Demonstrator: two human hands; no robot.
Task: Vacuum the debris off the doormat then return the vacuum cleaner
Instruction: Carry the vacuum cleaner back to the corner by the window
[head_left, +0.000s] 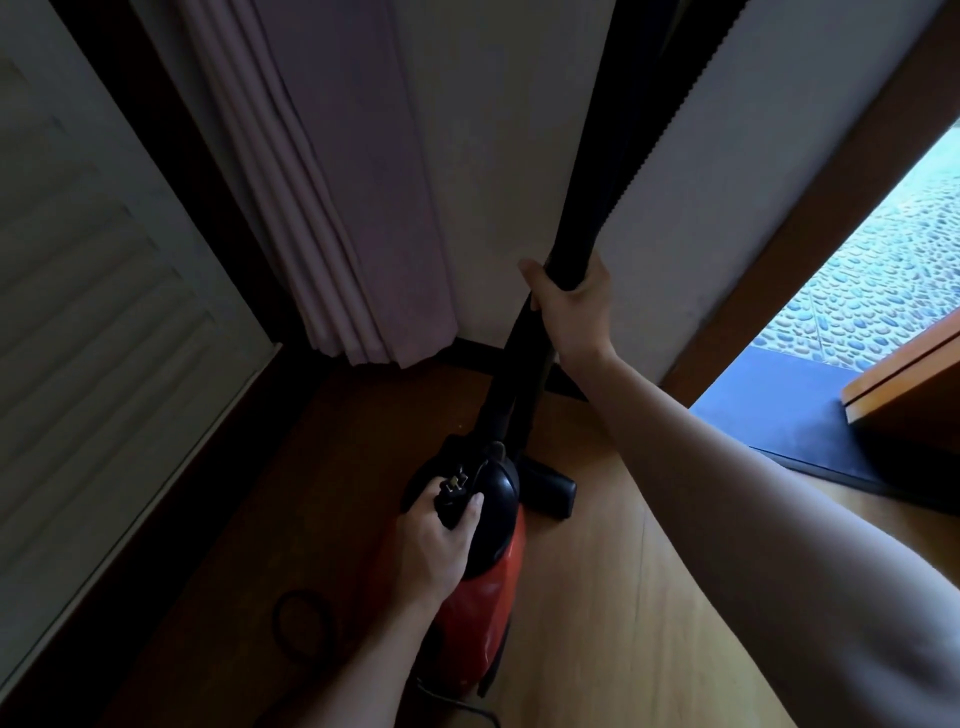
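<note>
1. Head view, far left of the left hand: the louvred door (104, 270) and its dark frame close off that side. No swing room there.
2. Below-left of the left hand: a loop of black cord (301, 626) lies on the wooden floor (597, 623), near the machine's body. Snag and trip risk; judged best gathered before letting go.
3. Left hand (441, 535): fingers curled round the black top of the vacuum cleaner (493, 587), with the plug (453, 486) apparently caught in the same grip. The red body sits below the hand, in the corner. Cannot tell whether its base touches the floor.
4. Above the left hand: the curtain (337, 218) hem hangs just off the floor, near the wand. Keep the fabric out from behind the machine.
5. Just right of the left hand: the floor nozzle (550, 491), low on the floor.
6. Right hand (571, 306): wrapped round the black wand (519, 364), with the ribbed hose (623, 156) rising above it along the white wall (519, 130). The step looks like parking the machine. Lower the body straight down and steady the wand until it leans on the wall.
7. Right of the right hand: the dark doormat (769, 415) lies at the threshold, well apart from the nozzle. It is too dim to judge any debris. A wooden door (914, 384) edge overhangs the mat. The open room lies this way.
</note>
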